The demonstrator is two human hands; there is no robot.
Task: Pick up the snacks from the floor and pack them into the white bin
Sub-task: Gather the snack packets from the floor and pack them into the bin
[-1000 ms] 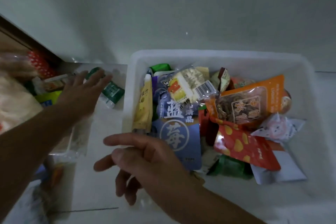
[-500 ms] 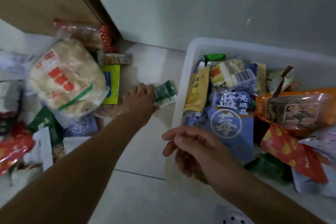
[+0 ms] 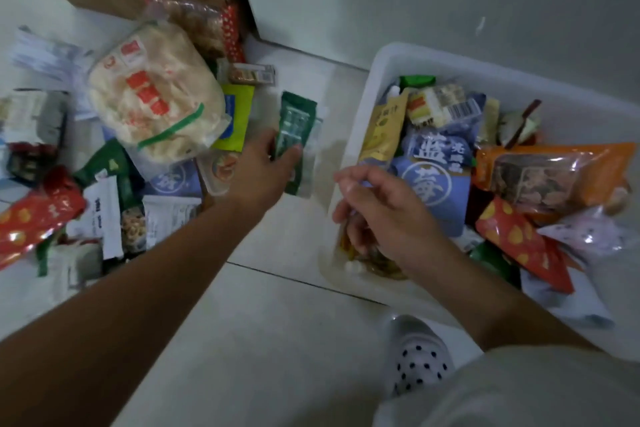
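—Starting with the left hand: condition?

—Extended over the floor, thumb and fingers closed around the lower half of a dark green packet. The packet stands nearly upright between the loose heap and the white bin, touching neither. Whether its lower end rests on the floor cannot be determined; the hand covers it.

—Right hand?

—Above the bin's near left corner, fingers loosely curled, gripping nothing that shows. A clear pack with yellowish contents lies beneath it inside the bin; blur prevents confirming contact.

—Bin contents?

—Filled with packets: a blue pouch bearing a round emblem, a yellow pouch against the left wall, an orange windowed bag, a red bag with yellow spots.

—Snacks on the floor?

—A heap at left, topped by a large pale bag with red labels; a second red spotted bag lies at the far left edge.
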